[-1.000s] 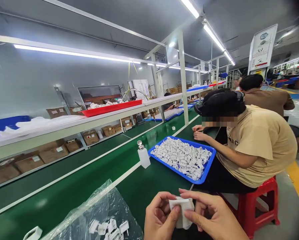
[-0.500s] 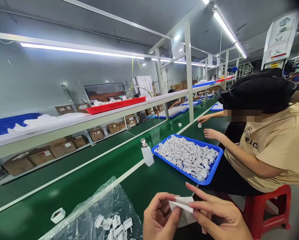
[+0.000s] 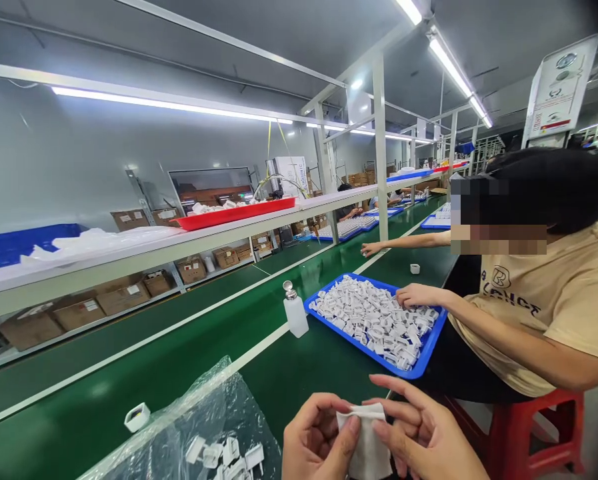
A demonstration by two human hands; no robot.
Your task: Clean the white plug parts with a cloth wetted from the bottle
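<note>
A folded white cloth or tissue [image 3: 367, 443] hangs between my two hands at the bottom of the view. My left hand [image 3: 319, 437] pinches its upper left edge between thumb and fingers. At the upper right edge, my right hand [image 3: 426, 427] grips it with the thumb and bent fingers, the index finger stretched out above. To the left lies a clear plastic bag [image 3: 179, 427] with several small white plastic parts [image 3: 229, 457] on it. Beyond the cloth stands a translucent white bottle [image 3: 295, 315] with a metal top.
A blue tray [image 3: 419, 367] heaped with white parts sits ahead. A co-worker [image 3: 519, 300] on a red stool [image 3: 556, 433] reaches into it and over the green belt [image 3: 219, 307]. A white housing [image 3: 137, 418] rests on the belt. Above runs a shelf with a red tray [image 3: 239, 212].
The cloth's top edge is now gathered and its front hangs lower. On the belt, the near white housing has shifted right. The co-worker's hands have moved to the tray and the belt.
</note>
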